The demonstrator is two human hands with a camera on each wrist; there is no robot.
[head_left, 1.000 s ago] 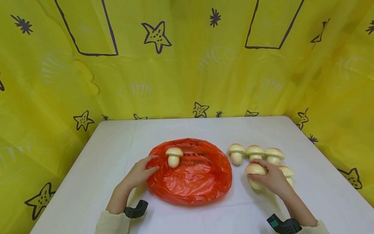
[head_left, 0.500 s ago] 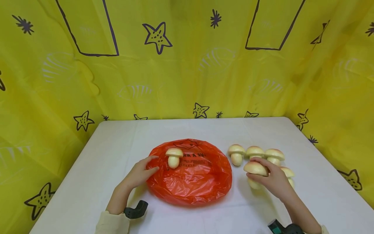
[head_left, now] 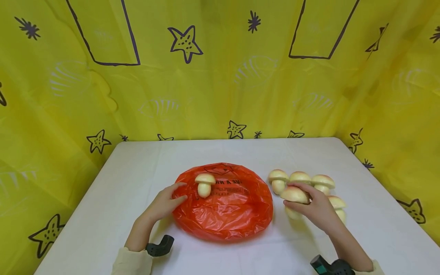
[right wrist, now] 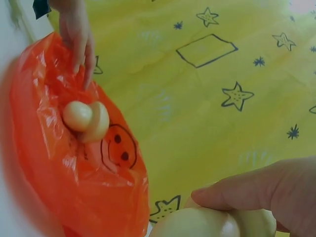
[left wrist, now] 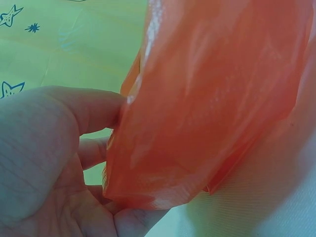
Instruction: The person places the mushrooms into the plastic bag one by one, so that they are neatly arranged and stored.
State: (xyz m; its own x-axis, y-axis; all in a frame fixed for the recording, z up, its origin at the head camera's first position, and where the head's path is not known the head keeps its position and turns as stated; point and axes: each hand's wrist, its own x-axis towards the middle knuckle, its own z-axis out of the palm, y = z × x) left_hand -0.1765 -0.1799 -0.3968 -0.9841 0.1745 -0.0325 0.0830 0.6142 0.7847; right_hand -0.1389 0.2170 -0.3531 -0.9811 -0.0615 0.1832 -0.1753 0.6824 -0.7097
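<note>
Mushroom (head_left: 295, 194) in my right hand (head_left: 319, 208), right of the bag (head_left: 227, 219) and just nearer me than the row (head_left: 300, 177). Thumb across the near side, fingers over the far side: a pinch about as wide as the cap, nothing else in it.

Handling, my judgement: firm, even pressure on the cap should do. Skin looks smooth, so a light touch could let it roll. Lift well before any sideways move; knuckles sit close to the neighbours and could knock them.

Axis: cap away from me, stem toward me and a shade left. Long axis runs roughly near to far. Tilt against the table: cannot tell.

Outward: 3 mushrooms in the row, stems toward me where seen. Side mushroom (head_left: 337, 202), 1, beyond my knuckles, partly hidden. Bag mushroom (head_left: 205, 185), 1, lies on the bag's far left part, stem toward me too. Left hand (head_left: 165, 202) at the bag's left edge, fingers loosely spread, touching the plastic. White table (head_left: 137, 164) beneath; yellow cloth (head_left: 213, 95) behind.
</note>
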